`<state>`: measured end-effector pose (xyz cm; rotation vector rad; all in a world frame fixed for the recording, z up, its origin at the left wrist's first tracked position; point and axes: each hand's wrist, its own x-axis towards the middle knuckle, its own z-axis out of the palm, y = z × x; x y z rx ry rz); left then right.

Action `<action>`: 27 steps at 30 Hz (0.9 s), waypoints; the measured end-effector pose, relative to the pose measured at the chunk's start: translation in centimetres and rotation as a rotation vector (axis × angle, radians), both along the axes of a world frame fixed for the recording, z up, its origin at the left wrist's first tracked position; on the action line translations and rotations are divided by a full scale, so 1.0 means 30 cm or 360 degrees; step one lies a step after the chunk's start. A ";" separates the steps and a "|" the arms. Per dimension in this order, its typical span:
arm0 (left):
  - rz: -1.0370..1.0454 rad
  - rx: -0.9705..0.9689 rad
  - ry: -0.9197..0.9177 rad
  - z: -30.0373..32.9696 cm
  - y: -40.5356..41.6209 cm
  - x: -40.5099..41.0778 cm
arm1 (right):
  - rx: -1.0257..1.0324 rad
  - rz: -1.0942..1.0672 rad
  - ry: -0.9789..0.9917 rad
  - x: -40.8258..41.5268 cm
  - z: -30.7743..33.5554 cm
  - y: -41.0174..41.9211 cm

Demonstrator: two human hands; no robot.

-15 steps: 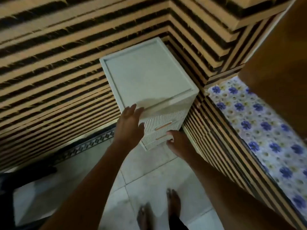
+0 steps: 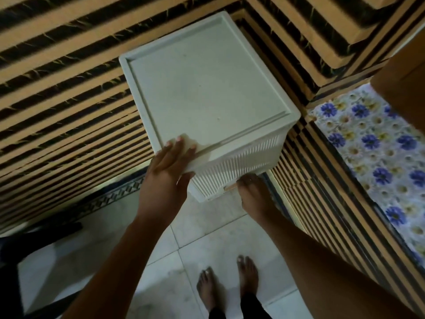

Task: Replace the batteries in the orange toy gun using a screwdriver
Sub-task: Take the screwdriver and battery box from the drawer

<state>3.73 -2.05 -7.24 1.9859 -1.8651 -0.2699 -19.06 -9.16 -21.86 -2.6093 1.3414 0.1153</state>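
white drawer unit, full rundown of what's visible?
The white drawer unit looks like plastic: a flat square top with a raised rim, ribbed drawer fronts below, and a small tan handle partly visible. It stands upright on the tiled floor in a corner of striped walls. The left hand rests on its front left top edge, fingers straight; the right hand reaches the handle, its grip hidden.
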 end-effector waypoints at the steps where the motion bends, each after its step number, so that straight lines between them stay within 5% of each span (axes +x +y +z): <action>1: -0.0002 0.0012 -0.0009 0.007 0.002 -0.002 | -0.0102 0.0009 -0.0024 -0.027 0.003 0.025; 13: -0.0165 0.0387 -0.0062 0.084 -0.029 0.002 | -0.0855 -0.0014 -0.0557 -0.321 0.325 0.343; 21: -0.0250 0.0489 -0.0344 0.111 -0.038 0.011 | -0.1049 0.0012 -0.0675 -0.161 0.410 0.176; 27: -0.0164 0.0412 -0.0223 0.092 -0.032 0.004 | -0.1048 -0.0150 -0.0675 -0.003 0.365 -0.001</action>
